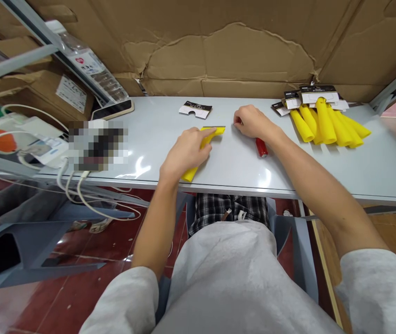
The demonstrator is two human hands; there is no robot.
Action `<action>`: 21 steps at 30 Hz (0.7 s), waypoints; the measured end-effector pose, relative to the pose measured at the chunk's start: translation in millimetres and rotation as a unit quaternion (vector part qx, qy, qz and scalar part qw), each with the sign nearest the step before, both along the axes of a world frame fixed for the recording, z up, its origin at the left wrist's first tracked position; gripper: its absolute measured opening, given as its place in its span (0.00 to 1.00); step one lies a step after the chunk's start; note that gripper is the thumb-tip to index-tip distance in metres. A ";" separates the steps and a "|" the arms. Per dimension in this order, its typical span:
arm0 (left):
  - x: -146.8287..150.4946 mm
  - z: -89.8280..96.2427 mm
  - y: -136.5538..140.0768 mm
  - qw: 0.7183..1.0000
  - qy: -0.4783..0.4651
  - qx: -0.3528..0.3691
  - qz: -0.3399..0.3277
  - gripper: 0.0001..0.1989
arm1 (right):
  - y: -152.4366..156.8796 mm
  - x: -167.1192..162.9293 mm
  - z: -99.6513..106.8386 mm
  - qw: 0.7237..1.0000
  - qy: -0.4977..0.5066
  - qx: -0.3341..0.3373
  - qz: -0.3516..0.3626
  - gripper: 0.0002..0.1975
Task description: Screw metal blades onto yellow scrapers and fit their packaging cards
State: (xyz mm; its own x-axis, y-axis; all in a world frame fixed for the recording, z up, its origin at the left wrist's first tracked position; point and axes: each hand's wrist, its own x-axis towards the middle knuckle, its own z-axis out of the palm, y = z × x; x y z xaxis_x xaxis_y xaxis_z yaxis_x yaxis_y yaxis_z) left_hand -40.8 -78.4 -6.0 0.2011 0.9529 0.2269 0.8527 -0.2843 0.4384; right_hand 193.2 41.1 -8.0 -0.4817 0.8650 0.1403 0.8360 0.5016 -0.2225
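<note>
My left hand [189, 153] is closed round a yellow squeegee-like scraper [190, 174], its handle pointing towards me. The index finger lies along the scraper's wide head, which has a thin dark strip on its far edge. To the right, my right hand [251, 121] rests on the table with its fingers curled in, and their tips are hidden. A red cylindrical piece [261, 147], perhaps a tool handle, sticks out from under the right wrist. Whether the fingers grip it cannot be seen. Behind the left hand lies a black and white header card [195, 110] with a notch.
Several yellow tubular pieces [326, 123] with black and white cards are piled at the right. On the left are a phone [112, 110], a plastic bottle [93, 65], white cables [79, 192] and a blurred patch. Cardboard [218, 55] stands along the back of the grey table [375, 171].
</note>
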 end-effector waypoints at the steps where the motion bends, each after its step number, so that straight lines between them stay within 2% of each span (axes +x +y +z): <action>1: -1.5 0.0 -1.4 0.998 -0.060 -0.009 -0.002 0.26 | -0.5 0.1 0.2 1.000 -0.001 0.001 0.001 0.17; 4: 1.6 -5.2 -9.7 0.970 -0.239 -0.039 0.002 0.26 | -0.5 0.7 -0.7 1.000 0.000 0.000 0.003 0.17; 8: 25.7 -23.0 -28.8 0.907 -0.411 -0.088 -0.020 0.29 | -2.0 -0.1 -1.0 1.000 0.004 0.002 0.004 0.17; 10: 39.8 -33.1 -39.3 0.864 -0.489 -0.110 -0.038 0.31 | -4.5 -1.6 0.2 1.000 0.000 0.002 0.005 0.16; 12: 49.0 -41.1 -47.6 0.805 -0.579 -0.121 -0.047 0.33 | -7.0 -3.2 1.7 1.000 -0.005 0.003 0.006 0.17; 17: 45.0 -48.1 -51.1 0.659 -0.741 -0.132 -0.017 0.33 | -7.4 -2.7 1.7 1.000 -0.003 0.001 0.000 0.17; 19: 39.9 -48.4 -48.9 0.624 -0.769 -0.134 -0.003 0.32 | -5.5 -1.2 0.3 1.000 0.010 0.002 0.005 0.19; 21: 37.1 -48.5 -47.5 0.610 -0.780 -0.137 0.000 0.30 | -4.0 -0.6 -0.9 1.000 0.022 0.003 0.016 0.19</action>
State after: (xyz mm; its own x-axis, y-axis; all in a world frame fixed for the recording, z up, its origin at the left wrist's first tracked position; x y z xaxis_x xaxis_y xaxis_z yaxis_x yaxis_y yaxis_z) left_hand -3.7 -125.9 -54.5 -0.0559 0.9981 -0.0248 -0.6641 -0.0186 0.7474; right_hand 192.6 37.0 -8.9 -0.5024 0.8483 0.1674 0.8093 0.5295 -0.2544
